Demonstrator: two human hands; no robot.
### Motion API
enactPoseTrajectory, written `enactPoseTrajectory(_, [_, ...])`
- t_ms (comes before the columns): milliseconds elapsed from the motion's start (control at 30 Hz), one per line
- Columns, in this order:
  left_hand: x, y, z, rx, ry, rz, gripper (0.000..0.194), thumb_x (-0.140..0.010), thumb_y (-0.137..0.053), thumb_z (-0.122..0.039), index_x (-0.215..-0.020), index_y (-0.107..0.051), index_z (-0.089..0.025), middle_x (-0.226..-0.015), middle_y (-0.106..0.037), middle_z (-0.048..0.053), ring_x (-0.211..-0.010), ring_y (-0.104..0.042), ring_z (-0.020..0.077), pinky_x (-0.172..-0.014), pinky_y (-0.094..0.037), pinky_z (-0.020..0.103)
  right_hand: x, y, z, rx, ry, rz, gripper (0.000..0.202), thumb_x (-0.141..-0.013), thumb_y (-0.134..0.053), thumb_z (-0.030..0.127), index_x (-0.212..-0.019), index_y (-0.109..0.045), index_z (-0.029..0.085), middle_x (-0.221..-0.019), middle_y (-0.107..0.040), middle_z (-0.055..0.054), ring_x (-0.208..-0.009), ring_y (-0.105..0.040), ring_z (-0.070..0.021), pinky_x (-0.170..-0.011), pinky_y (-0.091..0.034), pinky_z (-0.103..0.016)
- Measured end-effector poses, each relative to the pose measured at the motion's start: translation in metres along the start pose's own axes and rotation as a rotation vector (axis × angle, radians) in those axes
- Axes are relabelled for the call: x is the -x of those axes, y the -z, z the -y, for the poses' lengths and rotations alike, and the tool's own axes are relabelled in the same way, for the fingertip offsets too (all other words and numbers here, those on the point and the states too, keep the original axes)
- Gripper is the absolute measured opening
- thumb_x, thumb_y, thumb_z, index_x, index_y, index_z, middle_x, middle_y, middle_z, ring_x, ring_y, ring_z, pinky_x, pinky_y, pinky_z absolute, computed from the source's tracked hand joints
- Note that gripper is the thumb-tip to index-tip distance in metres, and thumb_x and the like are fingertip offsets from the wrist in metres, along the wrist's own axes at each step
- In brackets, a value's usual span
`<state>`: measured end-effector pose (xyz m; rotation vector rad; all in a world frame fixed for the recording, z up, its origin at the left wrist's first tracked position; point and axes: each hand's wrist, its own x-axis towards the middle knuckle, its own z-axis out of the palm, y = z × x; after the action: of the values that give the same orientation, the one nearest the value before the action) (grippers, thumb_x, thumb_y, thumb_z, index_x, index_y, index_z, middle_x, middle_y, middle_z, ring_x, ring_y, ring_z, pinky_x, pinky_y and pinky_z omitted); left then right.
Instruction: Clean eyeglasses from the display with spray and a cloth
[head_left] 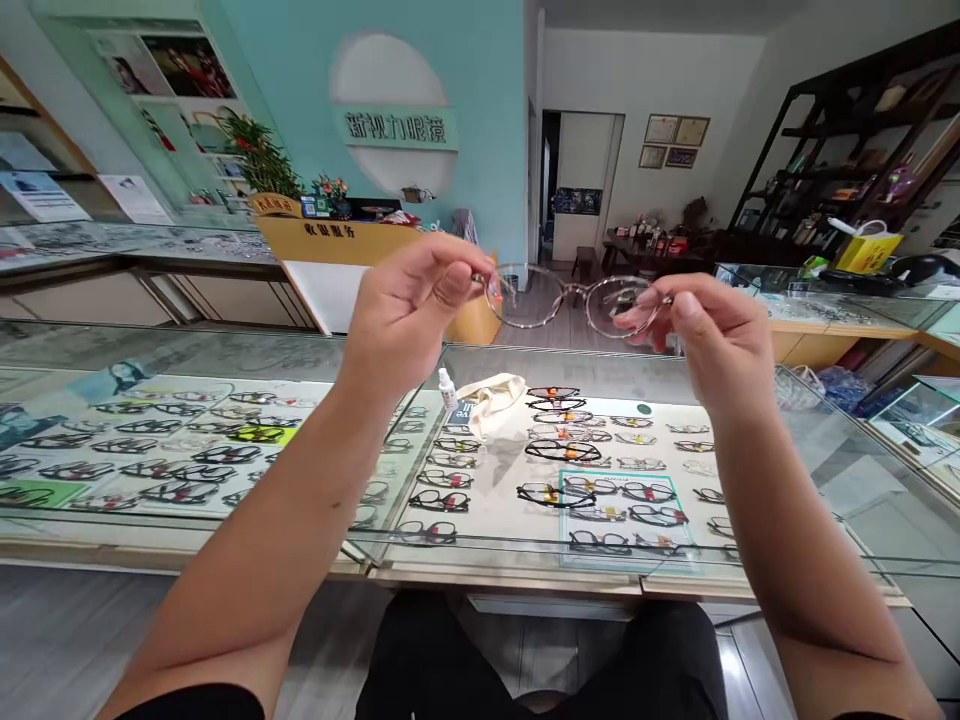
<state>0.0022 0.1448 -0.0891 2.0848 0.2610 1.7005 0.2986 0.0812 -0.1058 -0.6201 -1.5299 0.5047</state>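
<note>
A pair of eyeglasses (574,291) with thin, mottled round rims is held up above the glass counter. At its left end, my left hand (416,305) pinches the frame between thumb and fingers. My right hand (720,335) grips the opposite end the same way, and some of its fingers show through the right lens. Below, on the counter, lie a cream cloth (495,400) and a small white spray bottle (447,388). Close to them is a column of dark-framed eyeglasses (562,450).
The glass display counter (517,575) spans the front, with rows of eyeglasses (172,465) at the left. A cashier desk (337,240) with a plant (259,155) stands behind. At the right are a yellow bag (868,248) and dark shelves (832,165).
</note>
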Motion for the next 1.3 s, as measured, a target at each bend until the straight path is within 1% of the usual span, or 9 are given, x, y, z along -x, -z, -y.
enactPoseTrajectory(100, [-0.015, 0.001, -0.026, 0.008, -0.093, 0.008, 0.029, -0.096, -0.076, -0.054, -0.102, -0.08, -0.026, -0.099, -0.073, 0.003, -0.092, -0.071, 0.0149, -0.088, -0.063, 0.037, -0.006, -0.001, 0.025, -0.011, 0.073, -0.02, 0.036, -0.092, -0.079, 0.065, -0.1, -0.083, 0.031, -0.092, -0.083, -0.005, -0.071, -0.074, -0.0188, -0.055, -0.051, -0.032])
enactPoseTrajectory(267, [-0.021, -0.004, -0.056, -0.023, -0.135, -0.018, 0.029, -0.096, -0.076, -0.055, -0.103, -0.079, -0.028, -0.104, -0.073, 0.003, -0.102, -0.072, 0.0158, -0.093, -0.064, 0.037, -0.006, -0.003, 0.052, -0.008, 0.165, -0.04, 0.033, -0.094, -0.077, 0.063, -0.102, -0.082, 0.032, -0.094, -0.082, -0.004, -0.07, -0.074, -0.0173, -0.054, -0.05, -0.032])
enactPoseTrajectory(533, [-0.031, -0.01, -0.086, -0.09, -0.14, -0.095, 0.036, -0.091, -0.076, -0.068, -0.096, -0.077, -0.032, -0.102, -0.07, 0.003, -0.109, -0.074, 0.0228, -0.099, -0.065, 0.048, -0.009, -0.002, 0.088, 0.003, 0.196, -0.046, 0.032, -0.095, -0.076, 0.063, -0.105, -0.082, 0.033, -0.095, -0.081, -0.005, -0.07, -0.074, -0.0178, -0.056, -0.051, -0.034])
enactPoseTrajectory(700, [-0.037, -0.015, -0.099, -0.091, -0.165, -0.12, 0.04, -0.089, -0.077, -0.069, -0.094, -0.075, -0.03, -0.102, -0.068, 0.003, -0.115, -0.073, 0.0232, -0.098, -0.065, 0.044, -0.011, -0.001, 0.099, 0.006, 0.231, -0.055, 0.031, -0.096, -0.075, 0.062, -0.107, -0.081, 0.033, -0.099, -0.081, -0.004, -0.073, -0.075, -0.0173, -0.056, -0.051, -0.033])
enactPoseTrajectory(800, [-0.039, -0.016, -0.101, -0.102, -0.194, -0.127, 0.037, -0.092, -0.075, -0.066, -0.096, -0.075, -0.03, -0.104, -0.069, 0.004, -0.121, -0.072, 0.0241, -0.1, -0.065, 0.044, -0.011, -0.001, 0.101, 0.022, 0.266, -0.06, 0.029, -0.099, -0.073, 0.06, -0.109, -0.081, 0.034, -0.1, -0.081, -0.004, -0.073, -0.074, -0.0161, -0.056, -0.051, -0.033])
enactPoseTrajectory(900, [-0.042, -0.013, -0.096, -0.108, -0.288, -0.077, 0.025, -0.101, -0.07, -0.056, -0.104, -0.078, -0.033, -0.11, -0.072, 0.004, -0.125, -0.07, 0.0233, -0.101, -0.064, 0.044, -0.012, 0.0, 0.103, 0.037, 0.295, -0.054, 0.03, -0.1, -0.071, 0.06, -0.111, -0.081, 0.034, -0.098, -0.081, -0.004, -0.071, -0.074, -0.0152, -0.056, -0.052, -0.031])
enactPoseTrajectory(1067, [-0.052, -0.007, -0.079, -0.035, -0.437, -0.023, 0.02, -0.104, -0.067, -0.047, -0.11, -0.078, -0.031, -0.11, -0.073, 0.005, -0.112, -0.072, 0.0185, -0.095, -0.064, 0.038, -0.016, -0.001, 0.103, 0.072, 0.393, -0.033, 0.032, -0.103, -0.068, 0.058, -0.113, -0.08, 0.03, -0.094, -0.08, -0.003, -0.071, -0.072, -0.0147, -0.057, -0.055, -0.029])
enactPoseTrajectory(1167, [-0.052, -0.007, -0.076, 0.003, -0.42, -0.043, 0.021, -0.104, -0.068, -0.047, -0.108, -0.077, -0.029, -0.11, -0.073, 0.005, -0.105, -0.072, 0.0163, -0.091, -0.064, 0.035, -0.017, -0.004, 0.102, 0.092, 0.439, -0.034, 0.03, -0.104, -0.067, 0.056, -0.112, -0.08, 0.029, -0.093, -0.079, -0.003, -0.078, -0.075, -0.0167, -0.06, -0.058, -0.03])
enactPoseTrajectory(1300, [-0.048, -0.013, -0.077, -0.004, -0.35, -0.094, 0.026, -0.1, -0.069, -0.055, -0.103, -0.075, -0.029, -0.109, -0.072, 0.005, -0.108, -0.071, 0.0185, -0.084, -0.061, 0.032, -0.015, -0.008, 0.1, 0.127, 0.484, -0.052, 0.03, -0.106, -0.065, 0.054, -0.113, -0.079, 0.029, -0.091, -0.078, -0.003, -0.079, -0.075, -0.0169, -0.065, -0.06, -0.031])
